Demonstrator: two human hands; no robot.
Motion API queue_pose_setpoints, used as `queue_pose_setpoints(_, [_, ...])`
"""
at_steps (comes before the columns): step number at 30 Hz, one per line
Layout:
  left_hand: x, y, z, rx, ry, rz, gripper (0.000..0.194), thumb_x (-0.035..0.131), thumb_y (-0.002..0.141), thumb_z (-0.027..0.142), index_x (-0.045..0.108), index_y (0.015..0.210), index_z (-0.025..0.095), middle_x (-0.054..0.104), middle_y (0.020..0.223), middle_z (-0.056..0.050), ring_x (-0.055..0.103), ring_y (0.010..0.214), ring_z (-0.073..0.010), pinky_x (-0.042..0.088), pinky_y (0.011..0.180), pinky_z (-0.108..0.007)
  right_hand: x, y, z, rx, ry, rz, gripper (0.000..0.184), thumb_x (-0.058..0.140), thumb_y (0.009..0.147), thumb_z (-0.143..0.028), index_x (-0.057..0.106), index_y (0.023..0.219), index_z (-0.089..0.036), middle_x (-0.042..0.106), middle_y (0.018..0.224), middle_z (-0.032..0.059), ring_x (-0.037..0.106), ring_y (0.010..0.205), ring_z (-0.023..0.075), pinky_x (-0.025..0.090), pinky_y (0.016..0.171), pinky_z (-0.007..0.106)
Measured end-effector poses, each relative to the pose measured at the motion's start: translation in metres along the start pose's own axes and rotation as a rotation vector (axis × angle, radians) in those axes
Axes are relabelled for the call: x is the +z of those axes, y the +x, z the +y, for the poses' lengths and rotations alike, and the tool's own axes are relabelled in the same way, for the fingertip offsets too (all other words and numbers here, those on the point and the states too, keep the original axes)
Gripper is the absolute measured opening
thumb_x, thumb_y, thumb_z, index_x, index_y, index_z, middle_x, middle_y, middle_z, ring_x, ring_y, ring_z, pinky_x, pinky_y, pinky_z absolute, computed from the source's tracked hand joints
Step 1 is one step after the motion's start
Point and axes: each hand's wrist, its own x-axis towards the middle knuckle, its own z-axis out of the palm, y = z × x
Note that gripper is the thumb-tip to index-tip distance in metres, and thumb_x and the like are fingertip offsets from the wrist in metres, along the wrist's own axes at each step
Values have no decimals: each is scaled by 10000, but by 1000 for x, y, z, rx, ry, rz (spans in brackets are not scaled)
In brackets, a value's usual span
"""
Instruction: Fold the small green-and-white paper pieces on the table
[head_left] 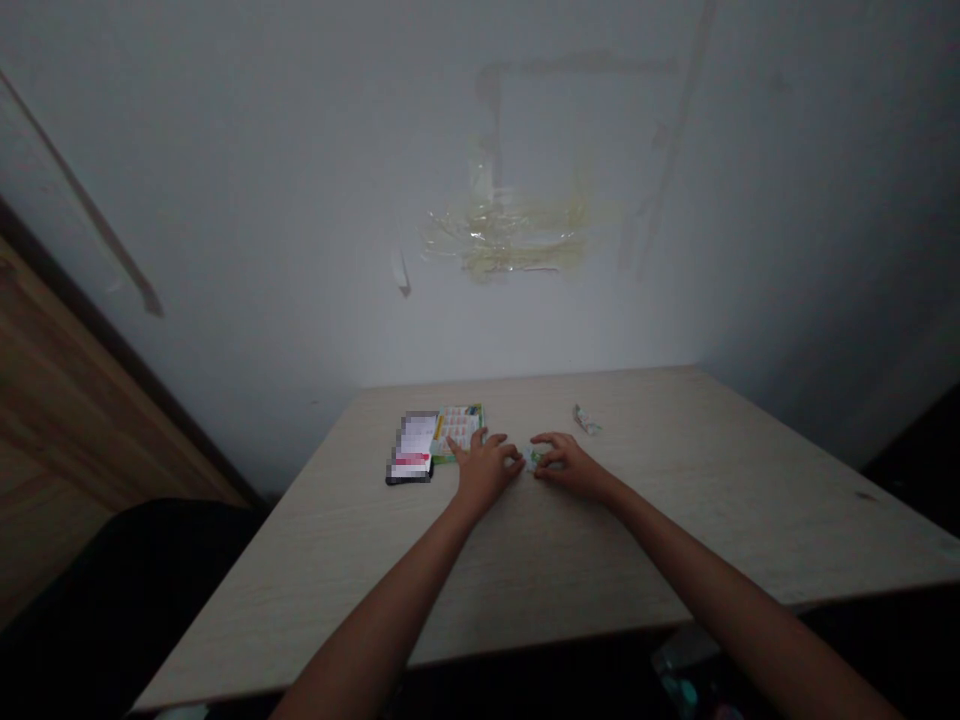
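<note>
Near the middle of the table, a small white-and-green printed piece (530,458), perhaps paper or a sticker, lies between my two hands. My left hand (486,468) has its thumb and forefinger together at the piece's left edge, and its other fingers spread towards the card. From the other side, my right hand (571,467) curls its thumb and fingers onto the right edge of the piece. The fingers cover part of it. Beside my left hand is a printed card or booklet (457,425) with a green border, partly hidden under the fingertips.
A phone (410,455) with a lit, blurred screen overlaps the card's left side. Farther back on the right lies a small crumpled wrapper-like scrap (586,420). The pale wooden table (360,560) meets a wall (300,200) with old tape marks. Dark shapes sit below the front edge.
</note>
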Motion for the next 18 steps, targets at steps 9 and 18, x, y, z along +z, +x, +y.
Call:
queue_pose_setpoints(9, [-1,-1,-1,23,-18,-37,135,638,875,436,738,934,367,615,1344,27,343,1385,-325,-22,1057,-807,2,5,10,47,-12,164,133,676,852,-307,792,913,-284,673,1181,66,589,1130,249,407,1045,463])
queue_pose_setpoints(18, [-2,-2,0,-16,-48,-26,148,652,860,469,751,920,377,616,1338,23,348,1375,-352,-7,1022,-840,11,2,4,3,-178,145,163,669,873,-285,788,977,-326,611,1168,94,500,1145,267,400,1037,476])
